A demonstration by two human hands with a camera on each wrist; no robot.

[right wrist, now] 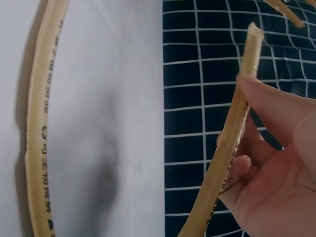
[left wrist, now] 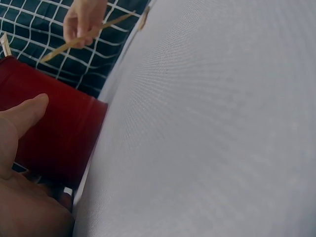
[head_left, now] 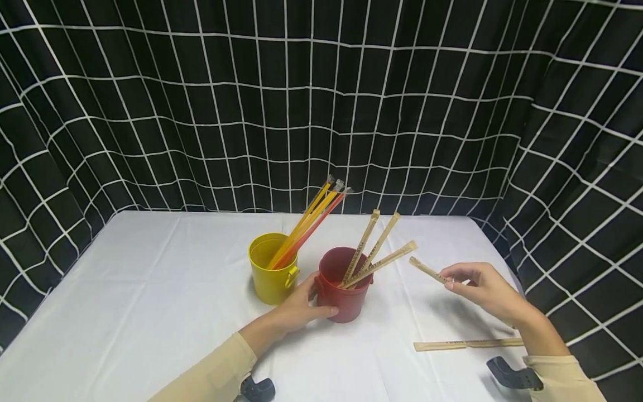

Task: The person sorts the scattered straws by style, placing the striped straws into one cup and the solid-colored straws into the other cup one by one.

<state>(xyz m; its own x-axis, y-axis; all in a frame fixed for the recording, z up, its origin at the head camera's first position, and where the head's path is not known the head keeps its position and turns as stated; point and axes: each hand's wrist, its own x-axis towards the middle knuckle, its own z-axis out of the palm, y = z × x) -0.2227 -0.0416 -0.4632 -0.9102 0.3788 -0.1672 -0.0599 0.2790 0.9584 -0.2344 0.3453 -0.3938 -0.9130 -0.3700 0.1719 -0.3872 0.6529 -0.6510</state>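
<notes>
My left hand [head_left: 296, 308] grips the left side of a small red bucket [head_left: 346, 306], its thumb lying along the near wall. Several straws in printed tan paper wrappers [head_left: 384, 261] lean out of that bucket to the right. Raised above the table on the right, my right hand [head_left: 479, 287] pinches another paper-wrapped straw [right wrist: 229, 143] between thumb and fingers. Its far end [head_left: 422, 267] points toward the red bucket, apart from it. Below the right hand, a paper-wrapped straw [head_left: 467, 344] lies flat on the table.
Just left of the red bucket stands a yellow bucket [head_left: 265, 285] holding several yellow and red straws in clear wrappers [head_left: 307, 223]. A white cloth [head_left: 150, 290] covers the table. Black curtain with a white grid [head_left: 301, 106] hangs behind and at both sides.
</notes>
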